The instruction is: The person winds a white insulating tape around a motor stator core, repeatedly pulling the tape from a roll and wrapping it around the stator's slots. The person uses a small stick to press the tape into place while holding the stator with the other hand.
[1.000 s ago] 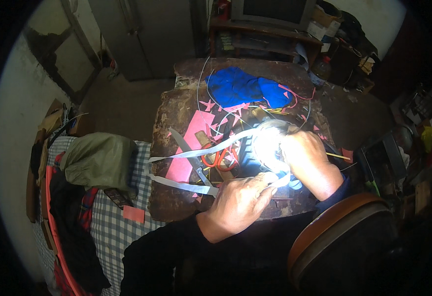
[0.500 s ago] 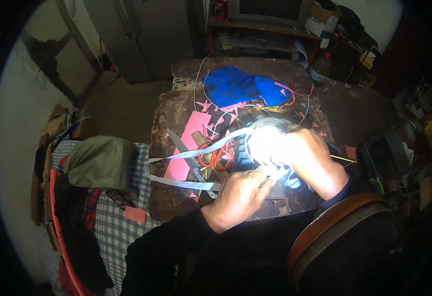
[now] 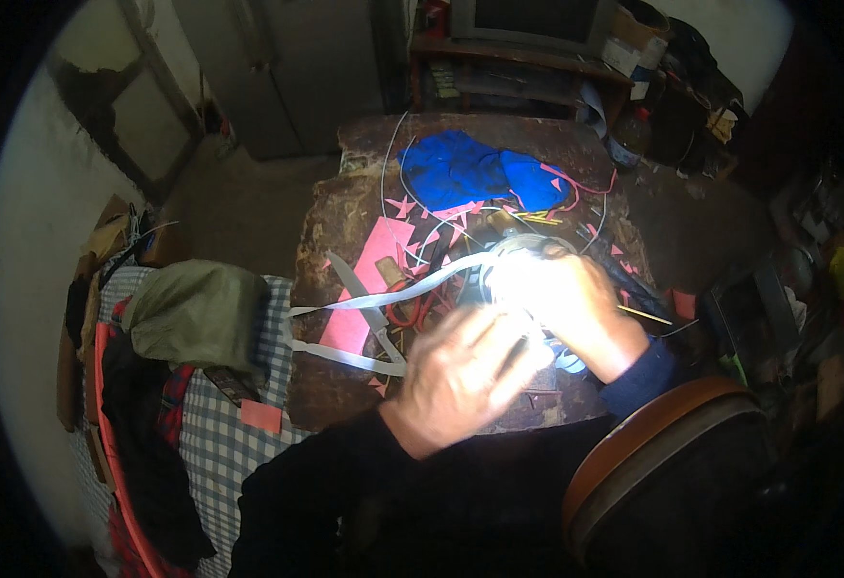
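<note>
Over a worn brown table, my left hand and my right hand meet on a small brightly lit object; glare hides its shape. A long white strip runs left from that spot past the table's edge, and a second white strip lies below it. Both hands have fingers curled around the lit piece. Pink paper sheets and small pink offcuts lie just left of the hands.
A blue cloth lies at the table's far side among thin wires. A checked cloth with an olive bag sits to the left. A round brown seat edge is at lower right. Shelves and clutter stand behind.
My left hand has risen closer to the camera and toward the lit object. The white strips shifted slightly. My right hand stays in place.
</note>
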`<move>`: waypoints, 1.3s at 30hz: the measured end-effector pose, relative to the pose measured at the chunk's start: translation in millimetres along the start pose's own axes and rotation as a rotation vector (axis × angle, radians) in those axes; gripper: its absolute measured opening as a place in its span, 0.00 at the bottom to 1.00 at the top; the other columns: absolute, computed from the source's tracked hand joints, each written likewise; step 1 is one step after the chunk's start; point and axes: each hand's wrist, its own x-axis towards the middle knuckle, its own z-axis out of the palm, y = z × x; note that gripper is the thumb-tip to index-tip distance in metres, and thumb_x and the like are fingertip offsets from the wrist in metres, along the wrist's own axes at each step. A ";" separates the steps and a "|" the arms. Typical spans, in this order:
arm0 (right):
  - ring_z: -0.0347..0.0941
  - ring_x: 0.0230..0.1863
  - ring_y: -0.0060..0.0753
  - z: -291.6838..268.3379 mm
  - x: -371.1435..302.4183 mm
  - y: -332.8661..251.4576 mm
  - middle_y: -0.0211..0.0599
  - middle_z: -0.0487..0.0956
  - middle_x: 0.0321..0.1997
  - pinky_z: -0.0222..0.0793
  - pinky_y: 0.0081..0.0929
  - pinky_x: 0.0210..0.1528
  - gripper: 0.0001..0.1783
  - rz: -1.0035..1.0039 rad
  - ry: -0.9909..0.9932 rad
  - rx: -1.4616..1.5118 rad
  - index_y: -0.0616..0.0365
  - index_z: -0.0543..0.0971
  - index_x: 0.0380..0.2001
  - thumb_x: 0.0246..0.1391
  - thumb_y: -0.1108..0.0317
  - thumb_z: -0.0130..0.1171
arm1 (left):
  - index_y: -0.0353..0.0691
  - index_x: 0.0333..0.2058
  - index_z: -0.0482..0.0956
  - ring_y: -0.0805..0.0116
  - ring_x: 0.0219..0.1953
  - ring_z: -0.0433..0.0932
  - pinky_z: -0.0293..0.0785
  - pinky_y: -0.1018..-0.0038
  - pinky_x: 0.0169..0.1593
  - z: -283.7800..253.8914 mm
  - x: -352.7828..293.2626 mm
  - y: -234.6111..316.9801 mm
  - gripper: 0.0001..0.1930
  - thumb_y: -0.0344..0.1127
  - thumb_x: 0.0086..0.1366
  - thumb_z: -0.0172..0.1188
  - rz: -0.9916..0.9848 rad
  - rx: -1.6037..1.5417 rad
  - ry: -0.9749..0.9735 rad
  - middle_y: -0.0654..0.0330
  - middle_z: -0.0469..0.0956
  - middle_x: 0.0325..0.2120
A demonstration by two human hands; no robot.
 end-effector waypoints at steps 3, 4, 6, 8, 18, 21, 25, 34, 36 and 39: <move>0.88 0.38 0.52 -0.2 -1.1 -0.6 0.48 0.90 0.40 0.84 0.44 0.41 0.16 0.002 -0.024 -0.017 0.53 0.90 0.42 0.62 0.55 0.60 | 0.33 0.49 0.84 0.52 0.46 0.87 0.84 0.61 0.50 -11.3 12.3 -30.1 0.13 0.34 0.71 0.68 -0.207 -0.079 0.068 0.47 0.85 0.46; 0.88 0.38 0.53 -1.5 -1.0 -0.7 0.48 0.90 0.40 0.84 0.44 0.42 0.16 0.016 0.020 -0.078 0.53 0.90 0.42 0.62 0.56 0.60 | 0.32 0.50 0.82 0.51 0.46 0.87 0.84 0.61 0.50 -12.3 17.2 -44.7 0.13 0.33 0.73 0.66 -0.243 -0.111 0.068 0.46 0.85 0.47; 0.88 0.38 0.55 -1.2 0.1 -4.4 0.48 0.89 0.39 0.84 0.46 0.42 0.15 0.011 0.116 -0.036 0.53 0.89 0.43 0.62 0.57 0.63 | 0.31 0.54 0.80 0.49 0.48 0.86 0.82 0.60 0.53 -6.6 26.9 -75.1 0.13 0.33 0.76 0.60 -0.209 -0.040 0.031 0.44 0.85 0.46; 0.87 0.37 0.56 -2.3 0.4 -6.9 0.50 0.89 0.39 0.83 0.45 0.41 0.16 0.017 0.085 0.020 0.55 0.88 0.45 0.63 0.56 0.66 | 0.31 0.54 0.80 0.51 0.48 0.86 0.81 0.61 0.54 0.6 35.0 -102.1 0.13 0.33 0.78 0.58 -0.267 -0.080 -0.083 0.44 0.85 0.46; 0.87 0.38 0.56 -7.5 8.5 -14.8 0.53 0.87 0.43 0.83 0.48 0.42 0.09 -0.068 0.078 -0.144 0.53 0.88 0.43 0.62 0.66 0.65 | 0.35 0.36 0.84 0.83 0.23 0.73 0.69 0.77 0.27 -34.0 51.4 -106.6 0.12 0.39 0.77 0.67 -0.633 -0.530 -0.545 0.70 0.77 0.23; 0.87 0.38 0.55 -44.4 9.6 -13.7 0.50 0.86 0.44 0.82 0.48 0.43 0.08 0.049 -0.099 -0.336 0.56 0.88 0.42 0.59 0.69 0.68 | 0.37 0.38 0.86 0.81 0.26 0.80 0.79 0.78 0.32 -27.8 27.5 -69.0 0.09 0.36 0.76 0.67 -0.575 -0.847 -0.409 0.68 0.83 0.27; 0.84 0.43 0.48 -86.7 21.0 -10.5 0.44 0.81 0.37 0.79 0.46 0.47 0.07 -0.353 0.123 -0.322 0.57 0.85 0.37 0.57 0.70 0.63 | 0.41 0.34 0.82 0.47 0.25 0.84 0.80 0.56 0.30 22.9 -13.0 -13.8 0.06 0.36 0.69 0.63 -0.218 -0.629 -0.233 0.50 0.80 0.22; 0.80 0.45 0.41 -76.1 69.9 -35.1 0.42 0.84 0.40 0.72 0.42 0.52 0.09 -0.758 -0.024 -0.480 0.54 0.87 0.33 0.61 0.64 0.60 | 0.39 0.36 0.83 0.58 0.28 0.86 0.84 0.62 0.34 83.7 -70.6 46.2 0.05 0.32 0.71 0.60 0.143 -0.257 -0.203 0.54 0.84 0.28; 0.81 0.47 0.41 -72.7 72.5 -34.0 0.43 0.85 0.42 0.72 0.40 0.54 0.10 -0.717 -0.105 -0.416 0.55 0.87 0.33 0.61 0.64 0.60 | 0.39 0.36 0.83 0.58 0.28 0.86 0.84 0.62 0.35 84.5 -72.6 48.5 0.05 0.32 0.70 0.61 0.154 -0.252 -0.206 0.54 0.84 0.29; 0.82 0.49 0.43 -64.0 75.9 -26.9 0.45 0.86 0.45 0.74 0.41 0.54 0.11 -0.750 -0.132 -0.411 0.57 0.88 0.37 0.61 0.65 0.60 | 0.39 0.37 0.83 0.57 0.28 0.85 0.84 0.61 0.36 84.1 -73.3 49.9 0.05 0.32 0.70 0.61 0.167 -0.249 -0.206 0.53 0.83 0.30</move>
